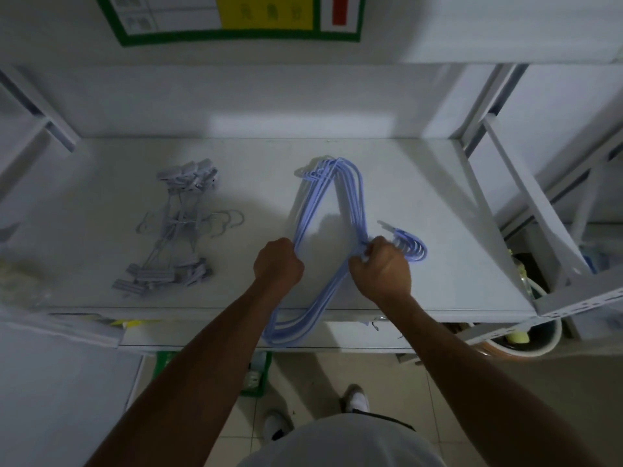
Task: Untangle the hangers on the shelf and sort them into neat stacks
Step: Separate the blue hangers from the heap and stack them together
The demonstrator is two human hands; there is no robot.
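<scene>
Both hands are closed on a bundle of light blue hangers (350, 200) that lies across the white shelf (438, 203). The left hand (278, 264) is clenched around the bundle's left side; the right hand (381, 267) grips it at the neck, just beside the hooks (413, 246), which curl out to the right. The far end of the bundle points toward the back of the shelf, while the near end juts past the shelf's front edge, between the two forearms.

Well apart on the left of the shelf lies a second pile — grey clip hangers (175, 227), laid roughly one on another with their clips at both ends and their hooks pointing right. How many there are is hard to tell in the dim light.

On the wall above hangs a green-bordered poster (242, 18). Below the shelf, white shoes (354, 399) stand on a tiled floor (455, 399).
</scene>
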